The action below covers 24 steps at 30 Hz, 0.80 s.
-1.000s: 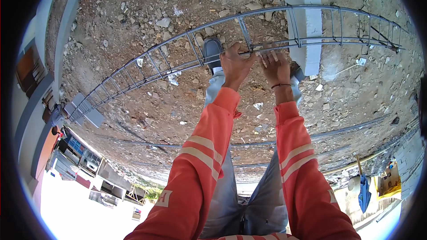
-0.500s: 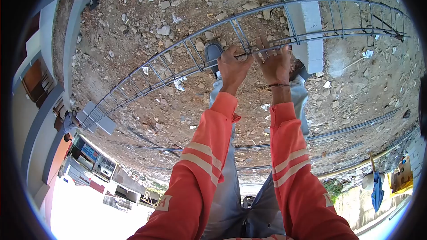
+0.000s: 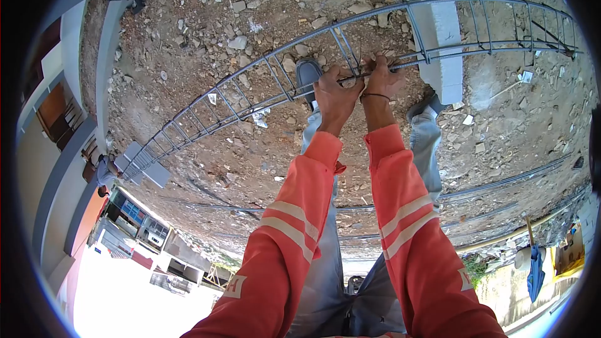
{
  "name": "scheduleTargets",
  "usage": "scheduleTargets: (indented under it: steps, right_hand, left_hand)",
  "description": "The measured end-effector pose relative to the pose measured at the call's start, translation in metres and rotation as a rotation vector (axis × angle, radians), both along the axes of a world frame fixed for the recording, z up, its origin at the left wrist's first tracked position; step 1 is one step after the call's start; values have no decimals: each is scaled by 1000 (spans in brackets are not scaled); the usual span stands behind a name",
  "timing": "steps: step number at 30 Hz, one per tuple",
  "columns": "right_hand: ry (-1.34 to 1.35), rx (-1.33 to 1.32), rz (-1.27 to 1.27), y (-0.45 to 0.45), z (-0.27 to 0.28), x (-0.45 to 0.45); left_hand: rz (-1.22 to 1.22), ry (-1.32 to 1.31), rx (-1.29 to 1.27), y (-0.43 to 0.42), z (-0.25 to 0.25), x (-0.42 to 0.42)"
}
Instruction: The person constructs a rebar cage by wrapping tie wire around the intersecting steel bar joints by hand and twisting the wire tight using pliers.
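Observation:
A long rebar cage (image 3: 244, 75), made of bars joined by ladder-like stirrups, curves across the head view. My left hand (image 3: 337, 97) is closed on its near bar, beside a stirrup (image 3: 345, 47). Just to the right, my right hand (image 3: 379, 84) has its fingers curled in at the same bar, thumb side toward my left hand. The two hands nearly touch. Any small piece between the fingertips is too hidden to make out. My shoes (image 3: 308, 76) stand on the ground behind the hands.
A concrete beam (image 3: 441, 56) supports the cage on the right; a grey block (image 3: 150, 172) lies under its far left end, near another person (image 3: 105, 172). Stony rubble covers the ground. Loose bars (image 3: 501, 183) lie close to me. A blue umbrella (image 3: 535, 272) hangs at right.
My right hand has moved left toward my left hand, and its spread fingers have curled in at the bar. My left hand stays on the bar. The view has shifted slightly.

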State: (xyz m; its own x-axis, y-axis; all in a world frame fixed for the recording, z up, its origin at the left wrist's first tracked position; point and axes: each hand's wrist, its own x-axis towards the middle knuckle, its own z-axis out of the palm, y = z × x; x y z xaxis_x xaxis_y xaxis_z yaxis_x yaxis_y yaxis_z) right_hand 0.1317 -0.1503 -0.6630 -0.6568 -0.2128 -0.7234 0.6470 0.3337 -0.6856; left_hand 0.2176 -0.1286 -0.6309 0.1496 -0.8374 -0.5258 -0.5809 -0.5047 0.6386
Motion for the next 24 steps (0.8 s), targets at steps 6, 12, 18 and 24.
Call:
scheduleTargets:
  steps: [6,12,18,24]
  right_hand:
    - [-260,-342,38,32,-28,-12]
    - [-316,-232,171,51,3,-30]
    - [836,232,1213,61,7,-47]
    - [1001,213,1373,70,18,-67]
  left_hand:
    - [37,31,1,1,0,-1]
    - [6,18,-4,1,1,2]
    - [37,12,-22,5,-8,3]
    - [0,42,-54,4,-6,3]
